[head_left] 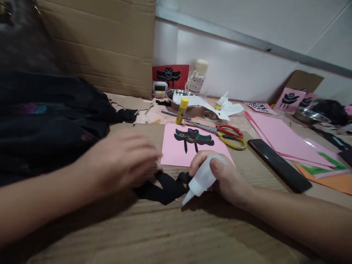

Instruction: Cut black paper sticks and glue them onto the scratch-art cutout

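Observation:
My right hand (231, 179) is wrapped round a translucent white squeeze bottle (203, 179), its narrow nozzle tilted down to the left near the cardboard. A crumpled black fabric piece (167, 189) lies between my hands, partly behind the bottle. Over its left end is my left hand (123, 161), smeared by motion; whether its fingers grip the fabric cannot be made out. Just beyond both hands lies a pink card (173, 154) bearing a shiny black lotus-like cutout (194, 137). Scissors (231, 136) with red and yellow handles rest across the card's far right corner.
Cardboard (137, 234) covers the work surface. A yellow glue stick (182, 111) stands past the card, near a metal bowl (178, 93). On the right are a black phone (279, 165) and pink sheets (280, 135). Dark fabric (55, 124) is heaped at left.

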`<state>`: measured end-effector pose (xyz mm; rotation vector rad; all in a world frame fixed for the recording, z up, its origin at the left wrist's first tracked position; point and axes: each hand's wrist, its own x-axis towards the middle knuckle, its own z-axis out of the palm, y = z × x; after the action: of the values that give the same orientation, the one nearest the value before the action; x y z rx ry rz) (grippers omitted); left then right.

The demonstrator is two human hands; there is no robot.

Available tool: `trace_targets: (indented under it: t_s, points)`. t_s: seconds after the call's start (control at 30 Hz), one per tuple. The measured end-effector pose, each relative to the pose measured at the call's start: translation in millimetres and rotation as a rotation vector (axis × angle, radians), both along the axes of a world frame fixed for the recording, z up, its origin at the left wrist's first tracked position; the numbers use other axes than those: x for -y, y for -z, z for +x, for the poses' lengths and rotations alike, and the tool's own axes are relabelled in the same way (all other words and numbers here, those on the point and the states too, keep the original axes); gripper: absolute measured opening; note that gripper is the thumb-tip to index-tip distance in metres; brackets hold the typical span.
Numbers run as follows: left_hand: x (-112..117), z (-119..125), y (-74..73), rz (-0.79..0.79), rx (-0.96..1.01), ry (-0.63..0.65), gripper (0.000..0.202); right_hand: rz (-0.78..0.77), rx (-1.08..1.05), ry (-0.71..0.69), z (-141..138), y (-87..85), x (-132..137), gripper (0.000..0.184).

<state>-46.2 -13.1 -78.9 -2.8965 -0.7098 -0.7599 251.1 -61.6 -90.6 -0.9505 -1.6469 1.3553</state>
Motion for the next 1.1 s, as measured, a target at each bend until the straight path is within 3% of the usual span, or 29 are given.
trace_targets:
  t_s: [0.03, 0.07, 0.1, 0.23, 0.43, 0.67, 0.73, 0.8, 0.87, 0.93, 0.97, 1.0, 1.1]
  points:
    - [-16.9, -8.7, -1.4, -0.006, 0.0, -0.13, 0.034, -0.012, -0.002, -0.005, -0.7, 1.2, -1.4, 0.065]
    - [-34.6, -18.2, -2.1, -0.12, -0.06, -0.294, 0.036, -0.021, -0.007, -0.011, -0.9, 2.3, -2.6, 0.065]
    - [-52.0, -28.1, -2.0, -0.144, -0.068, -0.36, 0.039, -0.029, -0.016, -0.016, -0.8, 3.4, -3.6, 0.064]
    - [-101.1, -58.4, 6.3, -0.279, -0.122, -0.375, 0.045, -0.061, -0.048, -0.024, 0.2, 6.9, -5.6, 0.065]
    - [-117.7, -60.7, 13.3, -0.403, -0.174, -0.419, 0.036, -0.087, -0.047, 0.001, -3.3, 5.0, -6.3, 0.068]
    - [-128.8, -43.1, 11.6, -0.365, -0.171, -0.57, 0.026, -0.057, -0.091, -0.002, -3.6, 8.6, -10.0, 0.066]
    - [-116.7, -36.6, -2.4, -0.304, -0.102, -0.592, 0.024, -0.048, -0.121, 0.036, -3.5, 10.3, -12.4, 0.066]
    - [-89.6, -24.9, -25.5, -0.238, -0.006, -0.59, 0.033, -0.041, -0.159, 0.101, -3.5, 11.1, -15.0, 0.067]
    - [-46.9, -4.9, -50.5, -0.203, 0.063, -0.543, 0.032, -0.038, -0.194, 0.16, -3.9, 11.1, -17.4, 0.067]
    - [6.3, 22.5, -66.3, -0.254, 0.13, -0.352, 0.028, -0.041, -0.22, 0.195, -4.7, 10.5, -19.5, 0.065]
    - [33.7, 37.4, -68.3, -0.295, 0.174, -0.144, 0.028, -0.045, -0.227, 0.204, -5.2, 10.2, -20.3, 0.064]
    - [59.7, 51.9, -65.9, -0.352, 0.153, -0.013, 0.028, -0.046, -0.233, 0.209, -5.8, 9.9, -20.9, 0.063]
    - [116.6, 82.6, -42.8, -0.508, -0.058, 0.242, 0.022, -0.027, -0.244, 0.193, -6.2, 9.9, -20.4, 0.062]
